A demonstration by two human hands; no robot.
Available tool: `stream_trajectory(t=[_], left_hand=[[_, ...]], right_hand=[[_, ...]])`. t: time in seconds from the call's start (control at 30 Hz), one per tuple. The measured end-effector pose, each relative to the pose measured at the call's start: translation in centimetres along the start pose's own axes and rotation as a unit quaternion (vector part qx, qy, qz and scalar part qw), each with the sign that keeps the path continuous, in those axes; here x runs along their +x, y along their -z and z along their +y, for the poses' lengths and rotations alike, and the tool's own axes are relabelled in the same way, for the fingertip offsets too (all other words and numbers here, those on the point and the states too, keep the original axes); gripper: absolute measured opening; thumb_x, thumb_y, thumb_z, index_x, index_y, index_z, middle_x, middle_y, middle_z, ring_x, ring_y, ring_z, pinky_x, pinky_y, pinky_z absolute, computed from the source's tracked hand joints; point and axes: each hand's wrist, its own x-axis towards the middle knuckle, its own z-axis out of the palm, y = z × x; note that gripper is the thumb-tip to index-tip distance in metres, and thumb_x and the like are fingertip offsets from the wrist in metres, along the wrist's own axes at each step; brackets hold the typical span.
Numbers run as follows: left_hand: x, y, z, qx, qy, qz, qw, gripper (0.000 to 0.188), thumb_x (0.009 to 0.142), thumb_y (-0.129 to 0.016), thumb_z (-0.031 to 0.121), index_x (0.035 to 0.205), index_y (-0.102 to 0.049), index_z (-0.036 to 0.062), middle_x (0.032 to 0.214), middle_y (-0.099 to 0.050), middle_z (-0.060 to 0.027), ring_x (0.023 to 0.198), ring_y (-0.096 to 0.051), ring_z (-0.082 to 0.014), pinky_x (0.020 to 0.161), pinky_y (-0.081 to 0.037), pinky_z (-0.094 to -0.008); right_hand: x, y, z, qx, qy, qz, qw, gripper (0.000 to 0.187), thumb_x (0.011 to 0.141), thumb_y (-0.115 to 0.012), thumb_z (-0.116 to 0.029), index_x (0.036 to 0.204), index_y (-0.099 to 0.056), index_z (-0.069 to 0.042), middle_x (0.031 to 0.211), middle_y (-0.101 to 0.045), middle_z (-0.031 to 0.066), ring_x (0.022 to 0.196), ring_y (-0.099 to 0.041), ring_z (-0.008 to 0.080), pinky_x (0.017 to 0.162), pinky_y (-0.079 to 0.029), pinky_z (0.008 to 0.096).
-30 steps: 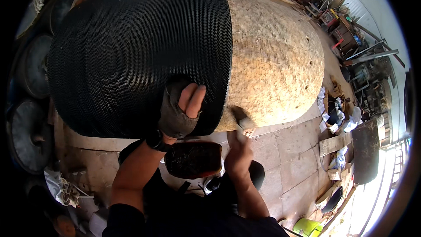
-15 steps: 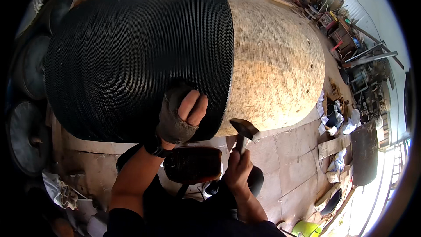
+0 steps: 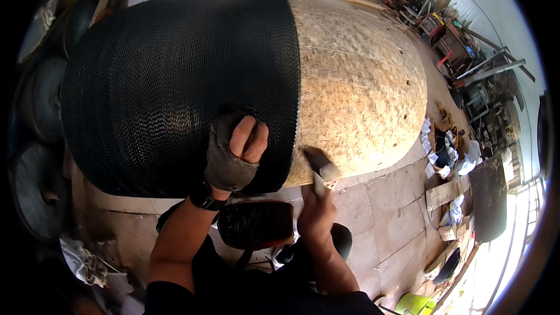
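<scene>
A big barrel-shaped roller lies across the view. Its left part carries a black ridged covering [image 3: 175, 70], and its right part is a bare tan, mottled surface [image 3: 359, 81] with a few small dark holes. My left hand [image 3: 234, 154], in a grey fingerless glove, is closed against the black covering close to its right edge. Two curled bare fingers show; whatever they grip is hidden. My right hand [image 3: 317, 219] is wrapped around the handle of a hammer [image 3: 321, 163]. The hammer's head, slightly blurred, is over the lower tan surface, right of the covering's edge; contact cannot be told.
Below the roller, between my legs, is a dark container [image 3: 256, 226]. Round metal discs [image 3: 36, 189] stand along the left. On the right are a dark cylinder [image 3: 489, 198], a wooden board [image 3: 446, 193], white scraps and a yellow-green bucket [image 3: 415, 303].
The hammer head has risen a little in the view, further over the tan surface. My left hand keeps its closed grip on the covering. The whole view has shifted slightly.
</scene>
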Motion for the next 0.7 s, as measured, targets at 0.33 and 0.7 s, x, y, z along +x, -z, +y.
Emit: stream_trajectory(t=[0.33, 0.7], left_hand=[[1.5, 1.2, 2.7, -0.03, 0.053, 0.0, 0.998, 0.035, 0.082, -0.062, -0.007, 0.115, -0.063, 0.0031, 0.105, -0.061, -0.0154, 0.08, -0.06, -0.0302, 0.072, -0.051, -0.0425], [-2.7, 0.6, 10.4, -0.215, 0.148, -0.104, 0.96, 0.045, 0.082, -0.065, -0.007, 0.125, -0.057, 0.0021, 0.097, -0.067, -0.0126, 0.088, -0.065, -0.0318, 0.085, -0.05, -0.0441]], right_hand=[[-5.1, 0.8, 3.3, 0.057, -0.027, -0.052, 0.997, 0.019, 0.097, -0.062, -0.012, 0.106, -0.05, -0.001, 0.071, -0.061, 0.0265, 0.064, -0.06, 0.0495, 0.054, -0.045, 0.0549], [-5.4, 2.0, 3.3, 0.101, -0.052, -0.057, 0.992, 0.018, 0.097, -0.062, -0.014, 0.106, -0.054, 0.0, 0.073, -0.063, 0.0262, 0.065, -0.062, 0.0474, 0.055, -0.047, 0.052]])
